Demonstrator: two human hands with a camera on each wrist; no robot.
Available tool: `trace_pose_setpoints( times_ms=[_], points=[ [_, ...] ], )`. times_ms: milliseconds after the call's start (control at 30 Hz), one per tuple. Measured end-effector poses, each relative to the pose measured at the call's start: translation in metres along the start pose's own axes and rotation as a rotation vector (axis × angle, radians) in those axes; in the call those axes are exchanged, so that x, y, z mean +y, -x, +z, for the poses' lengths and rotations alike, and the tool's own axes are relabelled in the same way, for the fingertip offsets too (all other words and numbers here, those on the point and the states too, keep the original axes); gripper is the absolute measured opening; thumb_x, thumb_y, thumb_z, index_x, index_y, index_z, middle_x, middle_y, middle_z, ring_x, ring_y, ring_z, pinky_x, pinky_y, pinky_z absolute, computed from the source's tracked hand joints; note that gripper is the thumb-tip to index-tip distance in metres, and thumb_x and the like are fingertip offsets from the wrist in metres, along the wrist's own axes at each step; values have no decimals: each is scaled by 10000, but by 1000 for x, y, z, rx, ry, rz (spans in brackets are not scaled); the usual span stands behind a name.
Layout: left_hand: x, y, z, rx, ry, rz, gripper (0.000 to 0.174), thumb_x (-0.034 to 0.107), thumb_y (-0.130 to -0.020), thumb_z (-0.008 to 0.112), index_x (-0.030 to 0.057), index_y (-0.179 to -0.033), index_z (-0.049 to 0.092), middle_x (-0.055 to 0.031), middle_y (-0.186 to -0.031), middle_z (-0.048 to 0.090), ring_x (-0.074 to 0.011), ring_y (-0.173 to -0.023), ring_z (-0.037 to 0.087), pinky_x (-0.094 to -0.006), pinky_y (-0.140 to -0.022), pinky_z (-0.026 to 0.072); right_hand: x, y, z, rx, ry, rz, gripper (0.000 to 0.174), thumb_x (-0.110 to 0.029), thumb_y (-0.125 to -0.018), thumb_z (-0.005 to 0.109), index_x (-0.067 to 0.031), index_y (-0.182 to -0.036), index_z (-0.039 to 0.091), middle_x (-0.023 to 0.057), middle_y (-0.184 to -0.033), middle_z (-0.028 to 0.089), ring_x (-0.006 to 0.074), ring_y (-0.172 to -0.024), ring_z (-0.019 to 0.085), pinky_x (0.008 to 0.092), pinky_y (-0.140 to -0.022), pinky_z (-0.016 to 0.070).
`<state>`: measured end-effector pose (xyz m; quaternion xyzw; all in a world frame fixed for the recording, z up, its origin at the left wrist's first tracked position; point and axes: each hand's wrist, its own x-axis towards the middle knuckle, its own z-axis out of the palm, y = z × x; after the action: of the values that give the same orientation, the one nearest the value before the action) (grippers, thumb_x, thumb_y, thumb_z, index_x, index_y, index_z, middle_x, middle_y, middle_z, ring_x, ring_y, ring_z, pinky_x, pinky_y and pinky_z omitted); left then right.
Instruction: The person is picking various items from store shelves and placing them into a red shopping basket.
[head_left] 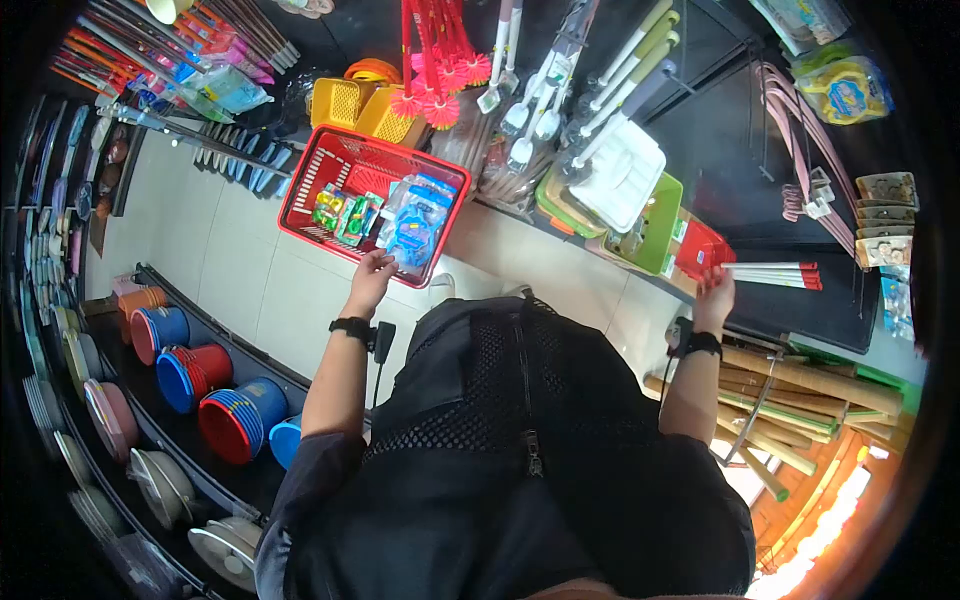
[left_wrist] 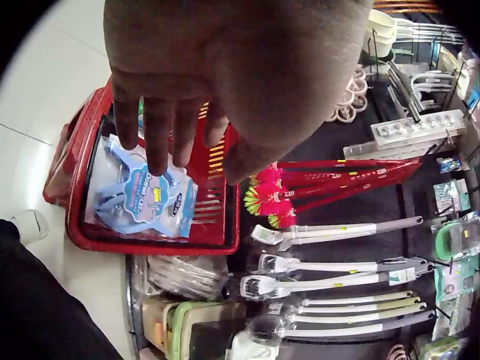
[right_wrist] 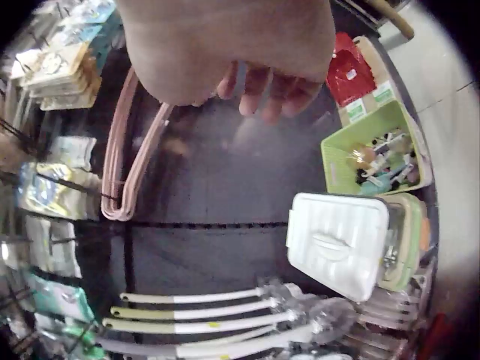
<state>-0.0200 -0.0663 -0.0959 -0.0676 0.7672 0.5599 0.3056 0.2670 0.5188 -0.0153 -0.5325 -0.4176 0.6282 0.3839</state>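
In the head view my left hand (head_left: 372, 285) hangs at the near rim of a red shopping basket (head_left: 450, 232). Its fingers, loosely extended, overlap the basket in the left wrist view. A blue packet of clothes clips (left_wrist: 142, 191) lies inside, beside small green and yellow packaged items (head_left: 345, 213). Over on the right, my right hand (head_left: 714, 297) is held near a red plastic item (head_left: 702, 250) and a bundle of white rods with red ends (head_left: 785, 275). Its fingers (right_wrist: 277, 97) hang relaxed over the dark shelf, with nothing seen in them.
Several long-handled brushes (left_wrist: 337, 281) and red-handled flower brushes (head_left: 438, 90) hang along the rack. A green basket (right_wrist: 375, 146) and a white lidded box (right_wrist: 337, 244) stand on the low shelf. Stacked buckets (head_left: 240, 420) line the left shelf. Rolled mats (head_left: 800, 385) lie at right.
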Motion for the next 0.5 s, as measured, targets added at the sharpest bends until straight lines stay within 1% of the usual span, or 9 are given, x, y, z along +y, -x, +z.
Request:
trace_pose_setpoints(
  times_ms=[33,67,133,167,300,333,433,467,500],
  points=[
    [0,-8,-7,-28,-14,-27,480,173,-841,643,40,-1260,451,-47,-1135,591,-147,-969,557,-293,-790,424,11,22,4,-58,-6,34,332,-355,-912,517,-124,-1151,506,11,-1020,571,159,-896,544,327,-734,418],
    [0,-16,-10,-16,-1,-47,482,170,-837,638,21,-1256,452,-59,-1111,597,-155,-953,564,-295,-783,431,21,41,10,-46,-3,36,332,-355,-912,517,-124,-1151,506,11,-1020,571,159,-896,544,327,-734,418],
    [-7,-40,-20,-51,-49,-78,485,165,-836,634,10,-1256,449,-71,-1102,600,-160,-945,567,-297,-782,436,31,81,23,-48,90,130,355,-342,-927,494,-117,-1201,481,39,-1168,534,207,-1047,524,394,-875,389],
    [-12,-53,-23,-75,-91,-105,487,160,-835,629,-2,-1257,445,-82,-1092,603,-165,-937,571,-299,-780,440,41,89,24,-91,158,130,381,-360,-927,487,-125,-1226,460,32,-1180,529,227,-1067,512,419,-893,367],
    [-40,-101,-30,-137,-183,-87,497,156,-815,632,-30,-1246,467,-123,-1096,605,-192,-947,577,-300,-778,455,54,143,40,-137,277,149,439,-394,-918,502,-117,-1253,441,60,-1196,526,248,-1053,519,416,-882,378],
    [-46,-111,-30,-126,-214,-94,502,129,-762,650,-73,-1190,482,-178,-1099,609,-251,-999,594,-327,-866,462,56,155,44,-164,334,159,454,-402,-917,506,-110,-1259,438,74,-1197,525,251,-1044,525,410,-871,389],
    [-50,-133,-28,-184,-427,-46,539,167,-755,654,-84,-1203,489,-226,-1147,589,-291,-1059,584,-346,-904,455,70,188,45,-166,442,177,482,-418,-915,508,-91,-1260,432,100,-1198,525,243,-1027,538,387,-849,410],
    [-50,-134,-26,-167,-535,-75,609,216,-731,669,-91,-1224,482,-264,-1183,563,-334,-1120,554,-370,-948,432,73,199,45,-157,473,185,496,-421,-917,502,-77,-1267,426,103,-1196,525,233,-1021,540,366,-830,424],
    [-56,-138,-25,-181,-540,-78,609,216,-731,669,-91,-1224,482,-264,-1183,563,-334,-1120,554,-370,-948,432,76,210,44,-143,476,189,496,-421,-917,502,-77,-1267,426,103,-1196,525,233,-1021,540,366,-830,424]
  ],
)
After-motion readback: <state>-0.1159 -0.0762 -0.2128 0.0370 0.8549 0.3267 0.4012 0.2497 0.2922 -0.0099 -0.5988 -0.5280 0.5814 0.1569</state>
